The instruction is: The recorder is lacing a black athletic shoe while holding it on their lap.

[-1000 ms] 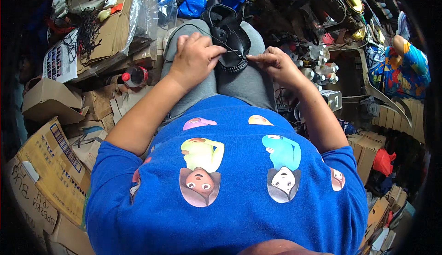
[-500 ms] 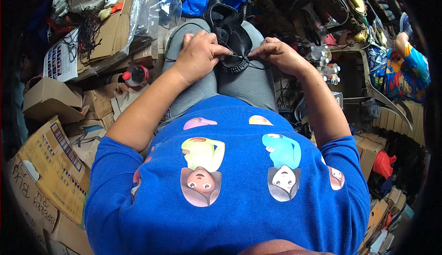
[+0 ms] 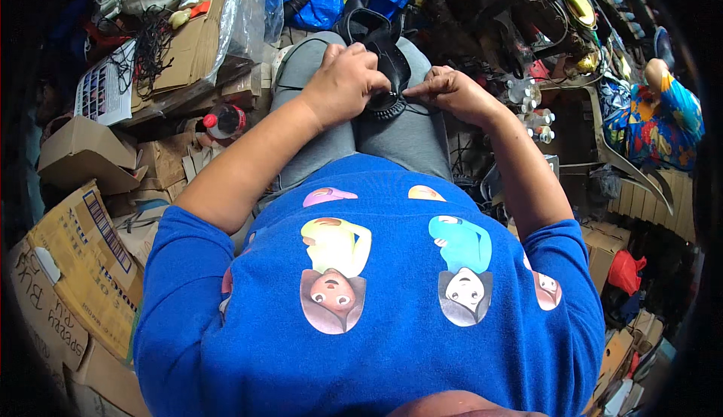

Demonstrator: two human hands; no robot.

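Note:
A black shoe (image 3: 394,58) rests across my grey-clad thighs, its ridged sole edge (image 3: 388,111) nearest my body. My left hand (image 3: 343,82) lies over the shoe's left side, finger and thumb pinched together at the near end; what they grip is hidden. From the right, my right hand (image 3: 456,93) comes in with thumb and forefinger closed on a thin black thread beside the shoe's edge. A loop of black cord (image 3: 285,86) runs over my left thigh. The two hands' fingertips are close but apart.
Cardboard boxes (image 3: 86,157) and a red-capped bottle (image 3: 224,122) are at my left. Flattened cardboard with clear plastic (image 3: 245,18) lies beyond. Small clear bottles (image 3: 536,116) stand at my right. Farther right is another person's colourful clothing (image 3: 654,131). A blue bag (image 3: 320,3) lies past my knees.
My left hand has moved a little right, over the shoe's near end. My right hand has stayed almost in place. The thread span between the hands has shortened.

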